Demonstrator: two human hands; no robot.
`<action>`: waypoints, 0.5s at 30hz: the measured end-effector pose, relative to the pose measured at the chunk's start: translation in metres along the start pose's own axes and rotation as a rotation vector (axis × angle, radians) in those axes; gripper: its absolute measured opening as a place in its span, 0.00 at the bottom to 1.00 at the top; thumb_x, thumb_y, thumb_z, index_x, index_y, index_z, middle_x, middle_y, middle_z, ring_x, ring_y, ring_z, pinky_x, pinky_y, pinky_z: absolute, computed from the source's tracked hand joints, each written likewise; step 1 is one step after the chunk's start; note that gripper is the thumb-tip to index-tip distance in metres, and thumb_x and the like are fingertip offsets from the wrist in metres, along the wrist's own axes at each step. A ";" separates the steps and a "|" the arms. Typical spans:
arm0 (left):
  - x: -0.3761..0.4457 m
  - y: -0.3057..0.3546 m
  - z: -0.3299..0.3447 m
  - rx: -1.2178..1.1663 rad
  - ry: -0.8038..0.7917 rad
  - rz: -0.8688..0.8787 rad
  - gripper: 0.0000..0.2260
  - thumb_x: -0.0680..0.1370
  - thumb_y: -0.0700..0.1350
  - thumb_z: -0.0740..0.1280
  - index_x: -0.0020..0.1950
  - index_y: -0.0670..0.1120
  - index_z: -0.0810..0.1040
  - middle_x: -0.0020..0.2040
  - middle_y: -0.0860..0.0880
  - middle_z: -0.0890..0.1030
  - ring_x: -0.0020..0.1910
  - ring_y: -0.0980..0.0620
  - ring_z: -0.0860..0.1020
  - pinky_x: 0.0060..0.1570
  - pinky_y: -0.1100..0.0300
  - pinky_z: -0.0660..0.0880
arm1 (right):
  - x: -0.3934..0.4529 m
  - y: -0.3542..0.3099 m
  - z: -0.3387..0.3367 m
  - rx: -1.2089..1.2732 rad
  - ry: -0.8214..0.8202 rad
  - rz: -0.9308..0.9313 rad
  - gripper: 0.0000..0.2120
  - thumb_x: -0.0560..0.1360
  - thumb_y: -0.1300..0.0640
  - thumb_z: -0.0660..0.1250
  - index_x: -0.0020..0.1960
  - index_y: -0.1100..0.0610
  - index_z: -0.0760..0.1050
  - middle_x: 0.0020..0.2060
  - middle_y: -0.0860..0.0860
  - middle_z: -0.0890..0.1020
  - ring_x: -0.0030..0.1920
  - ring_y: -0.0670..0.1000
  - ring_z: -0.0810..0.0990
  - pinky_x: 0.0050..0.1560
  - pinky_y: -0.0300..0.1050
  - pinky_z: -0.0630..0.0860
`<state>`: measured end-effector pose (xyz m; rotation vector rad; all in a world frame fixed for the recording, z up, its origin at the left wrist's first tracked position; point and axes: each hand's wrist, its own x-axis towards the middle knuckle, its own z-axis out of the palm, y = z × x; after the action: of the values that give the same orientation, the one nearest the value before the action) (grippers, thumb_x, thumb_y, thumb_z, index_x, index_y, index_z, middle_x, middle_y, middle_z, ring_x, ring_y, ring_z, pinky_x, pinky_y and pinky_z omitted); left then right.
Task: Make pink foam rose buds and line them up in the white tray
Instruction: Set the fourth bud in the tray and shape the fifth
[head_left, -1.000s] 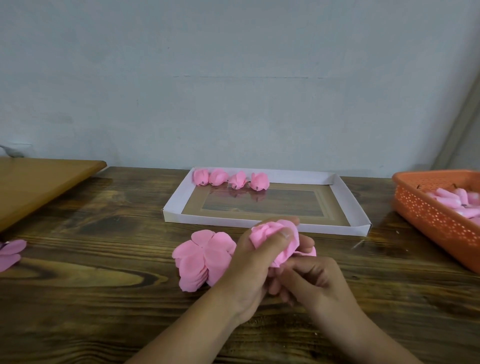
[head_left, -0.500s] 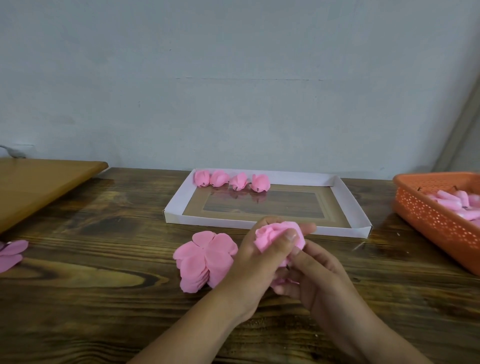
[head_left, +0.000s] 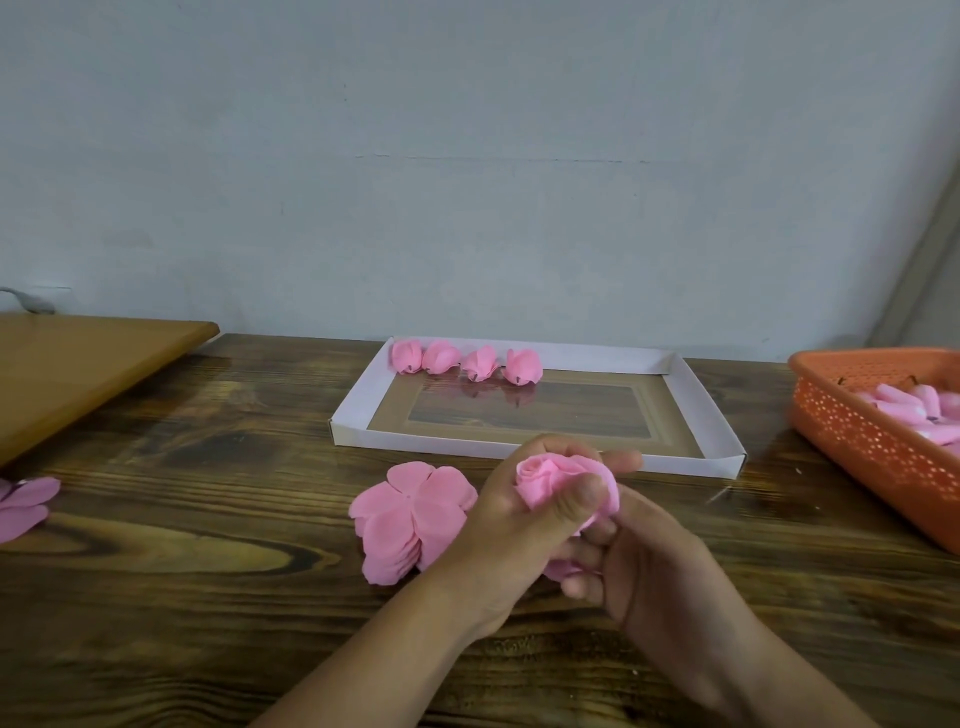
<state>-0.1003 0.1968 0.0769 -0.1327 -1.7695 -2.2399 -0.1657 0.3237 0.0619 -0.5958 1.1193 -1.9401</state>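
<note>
The left hand (head_left: 511, 512) curls around a rolled pink foam rose bud (head_left: 550, 480); the right hand (head_left: 639, 561) pinches its base. Just left lies a stack of flat pink foam petals (head_left: 410, 514). Beyond, the shallow white cardboard tray (head_left: 691, 400) holds four finished pink buds (head_left: 467, 359) in a row.

No legible text anywhere.
</note>
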 end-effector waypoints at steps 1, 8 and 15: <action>0.000 0.000 0.000 -0.003 -0.012 0.002 0.20 0.65 0.68 0.76 0.49 0.58 0.82 0.63 0.50 0.84 0.59 0.31 0.80 0.51 0.33 0.73 | 0.000 0.000 -0.001 -0.012 0.002 -0.002 0.27 0.75 0.48 0.67 0.66 0.66 0.74 0.44 0.58 0.82 0.43 0.54 0.82 0.37 0.43 0.81; 0.000 -0.001 -0.002 0.003 -0.035 -0.032 0.12 0.78 0.62 0.67 0.58 0.61 0.81 0.65 0.54 0.83 0.55 0.38 0.75 0.39 0.55 0.78 | -0.001 -0.003 -0.001 -0.033 -0.071 -0.009 0.32 0.64 0.38 0.79 0.60 0.57 0.82 0.46 0.57 0.84 0.44 0.51 0.84 0.37 0.41 0.80; 0.001 -0.009 -0.006 0.083 -0.028 -0.038 0.13 0.78 0.58 0.63 0.60 0.58 0.79 0.63 0.54 0.84 0.59 0.53 0.83 0.43 0.58 0.82 | 0.000 -0.002 0.002 -0.052 -0.070 0.002 0.32 0.65 0.39 0.79 0.61 0.58 0.80 0.47 0.57 0.82 0.45 0.51 0.82 0.37 0.41 0.79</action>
<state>-0.1036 0.1930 0.0672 -0.1149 -1.8917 -2.1961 -0.1655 0.3233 0.0647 -0.6857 1.1290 -1.8788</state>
